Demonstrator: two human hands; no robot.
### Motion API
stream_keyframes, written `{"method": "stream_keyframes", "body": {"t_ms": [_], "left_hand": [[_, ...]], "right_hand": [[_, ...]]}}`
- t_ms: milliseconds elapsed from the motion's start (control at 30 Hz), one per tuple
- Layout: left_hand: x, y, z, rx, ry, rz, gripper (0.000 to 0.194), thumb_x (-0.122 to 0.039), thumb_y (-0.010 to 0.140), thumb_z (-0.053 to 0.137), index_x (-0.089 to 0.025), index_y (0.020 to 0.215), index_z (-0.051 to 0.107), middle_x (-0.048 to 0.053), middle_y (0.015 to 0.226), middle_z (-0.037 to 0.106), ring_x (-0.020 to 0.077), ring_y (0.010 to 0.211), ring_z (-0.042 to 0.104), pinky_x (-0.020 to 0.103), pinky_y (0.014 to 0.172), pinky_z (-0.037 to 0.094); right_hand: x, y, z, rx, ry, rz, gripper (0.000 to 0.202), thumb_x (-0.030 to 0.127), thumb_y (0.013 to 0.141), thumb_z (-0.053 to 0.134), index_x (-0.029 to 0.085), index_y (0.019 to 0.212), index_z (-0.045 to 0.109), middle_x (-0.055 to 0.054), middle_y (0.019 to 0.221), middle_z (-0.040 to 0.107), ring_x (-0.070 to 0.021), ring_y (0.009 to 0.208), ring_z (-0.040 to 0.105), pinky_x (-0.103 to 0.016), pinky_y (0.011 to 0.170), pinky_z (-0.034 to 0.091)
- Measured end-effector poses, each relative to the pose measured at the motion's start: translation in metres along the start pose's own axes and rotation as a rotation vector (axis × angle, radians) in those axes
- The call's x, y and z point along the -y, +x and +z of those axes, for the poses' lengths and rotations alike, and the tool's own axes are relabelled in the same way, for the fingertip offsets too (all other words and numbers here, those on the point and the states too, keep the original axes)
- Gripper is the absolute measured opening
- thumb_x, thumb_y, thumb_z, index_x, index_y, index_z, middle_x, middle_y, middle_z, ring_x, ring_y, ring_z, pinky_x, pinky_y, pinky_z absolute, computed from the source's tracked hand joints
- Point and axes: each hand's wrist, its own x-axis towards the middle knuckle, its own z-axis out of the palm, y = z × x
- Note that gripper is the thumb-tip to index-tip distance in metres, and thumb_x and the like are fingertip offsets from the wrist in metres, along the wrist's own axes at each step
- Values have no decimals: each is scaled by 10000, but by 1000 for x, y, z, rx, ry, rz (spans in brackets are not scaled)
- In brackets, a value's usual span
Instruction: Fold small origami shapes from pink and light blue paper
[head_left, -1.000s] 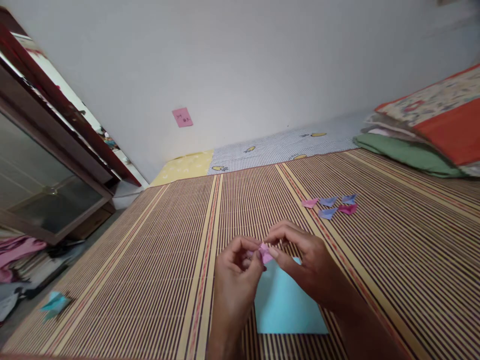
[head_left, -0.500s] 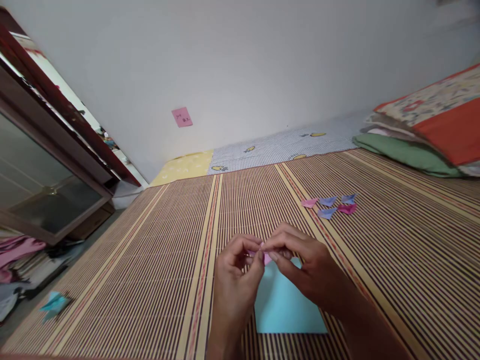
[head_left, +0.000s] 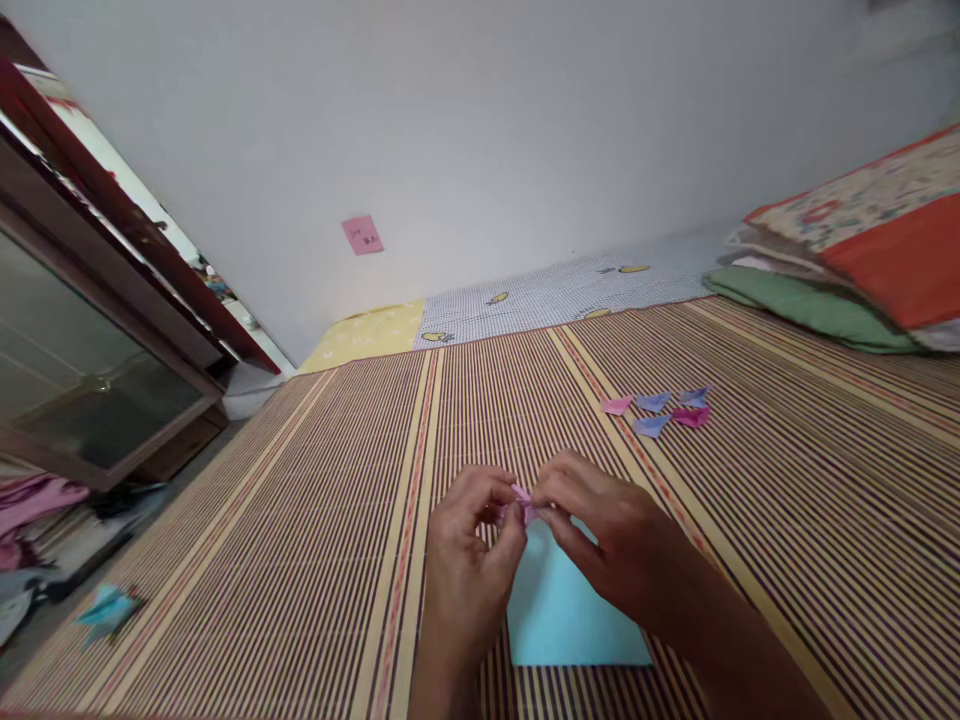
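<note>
Between my two hands is a small piece of folded pink paper (head_left: 523,505), partly hidden by the fingers. My left hand (head_left: 476,540) pinches it from the left with thumb and fingers. From the right, my right hand (head_left: 600,510) has its thumb and fingertips closed on the paper's edge. Under the hands a light blue square sheet of paper (head_left: 574,610) lies flat on the striped mat (head_left: 337,560). Farther off to the right lie several small folded paper pieces, among them a pink one (head_left: 616,405), a blue one (head_left: 651,427) and a magenta one (head_left: 690,416).
A crumpled turquoise paper shape (head_left: 107,608) lies near the mat's left edge. Stacked bedding (head_left: 832,300) stands at the far right. A pink note (head_left: 362,235) is on the wall (head_left: 525,130). At left are a glass-fronted cabinet (head_left: 90,380) and piled clothes (head_left: 45,510).
My right hand's fingertips have shifted slightly right, and more of the pink paper shows between the hands. The blue sheet and the small folded pieces stay where they were.
</note>
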Motion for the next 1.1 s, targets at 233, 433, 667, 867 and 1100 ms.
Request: {"method": "stream_keyframes", "body": {"t_ms": [233,433,667,867,1100], "left_hand": [[0,1,1,-22,21,37,194,-63,893,590,-201,773,656,40,961,674,169,862,647,275,694,511],[2,3,1,-32,8,32,192,-66,898,589,-202,775,646,39,971,669,175,915,649,277,732,505],[5,3,0,-18,-18,2,189,-74,903,588,-202,777,646,42,982,666,178,916,647,291,755,503],[9,3,3,-31,-38,-23,159,-115,913,598,-202,788,645,46,992,661,178,885,647,298,736,509],[10,1,5,-64,-39,-7,132,-131,915,607,-209,812,634,41,1024,658,184,923,650,307,757,520]], "right_hand": [[-5,-2,-1,19,-40,11,285,117,1036,369,189,860,582,-46,831,579,-183,755,552,-320,720,464],[-4,-3,0,-42,-96,3,304,118,1039,363,192,843,583,-43,801,591,-173,722,561,-300,692,456],[-2,-3,-1,-37,-118,12,293,96,1021,393,194,830,593,-43,793,599,-163,690,563,-279,659,465],[-4,-1,2,-16,-77,0,279,99,1010,411,196,839,610,-53,841,615,-179,772,600,-298,715,500],[-3,-1,-3,-127,86,65,173,130,975,518,212,1103,601,-47,1008,648,-190,892,647,-335,781,516]]}}
